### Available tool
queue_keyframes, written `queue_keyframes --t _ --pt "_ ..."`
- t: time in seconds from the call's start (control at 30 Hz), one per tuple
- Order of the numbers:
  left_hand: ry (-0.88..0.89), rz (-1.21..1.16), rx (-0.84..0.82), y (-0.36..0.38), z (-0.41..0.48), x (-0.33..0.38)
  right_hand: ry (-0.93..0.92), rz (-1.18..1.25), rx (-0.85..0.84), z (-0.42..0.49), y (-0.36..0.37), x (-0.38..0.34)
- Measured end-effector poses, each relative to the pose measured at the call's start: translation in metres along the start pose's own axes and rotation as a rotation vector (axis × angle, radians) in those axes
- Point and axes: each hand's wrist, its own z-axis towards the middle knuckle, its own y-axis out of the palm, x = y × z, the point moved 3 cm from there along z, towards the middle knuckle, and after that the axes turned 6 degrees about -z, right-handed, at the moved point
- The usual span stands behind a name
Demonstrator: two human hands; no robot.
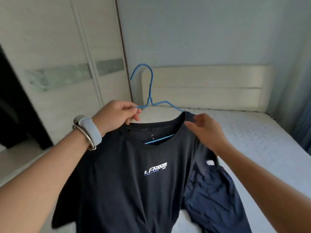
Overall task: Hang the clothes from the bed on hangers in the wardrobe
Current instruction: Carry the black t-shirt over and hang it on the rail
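View from a head camera, looking down at two bare arms stretched out over a bed [255, 132].

The hands hold up a black T-shirt [127, 190] with a small white logo on the chest. A blue wire hanger [149, 99] sits partly inside the shirt. Its hook points up and to the left, above the neck opening. Its right arm runs under the collar, and its bottom bar shows through the neck hole.

The left hand [121, 113] has its fingers curled, and thumb and forefinger pinch the bare left arm of the hanger, just above the shirt's shoulder. Whether it also grips the cloth cannot be told. The wrist wears a grey watch [90, 130] and a thin metal bangle [84, 137].

The right hand [206, 130] has its fingers curled too. Thumb and fingertips pinch the shirt's cloth beside the collar, on the right shoulder.

The shirt hangs in the air in front of the person, its lower part out of view at the bottom edge. Behind its right side, a dark blue garment [217, 192] lies crumpled on the white mattress.

A cream padded headboard [210, 84] stands against a pale wall. To the left are the pale doors of a wardrobe [55, 47], with a dark opening at the far left edge. A strip of blue curtain [303, 128] shows at the far right.
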Motion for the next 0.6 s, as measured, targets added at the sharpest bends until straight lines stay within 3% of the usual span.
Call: queue_keyframes --t 0.27,0.5,0.6 --pt "0.019 0.055 0.245 -0.086 -0.06 0.047 -0.133 -0.324 -0.055 -0.004 -0.013 -0.102" --pt "0.073 0.153 0.449 -0.136 -0.103 0.054 -0.406 0.105 0.035 -0.032 -0.024 -0.196" --pt "0.127 0.215 0.547 -0.156 -0.124 0.056 -0.464 0.054 -0.08 -0.047 -0.015 -0.226"
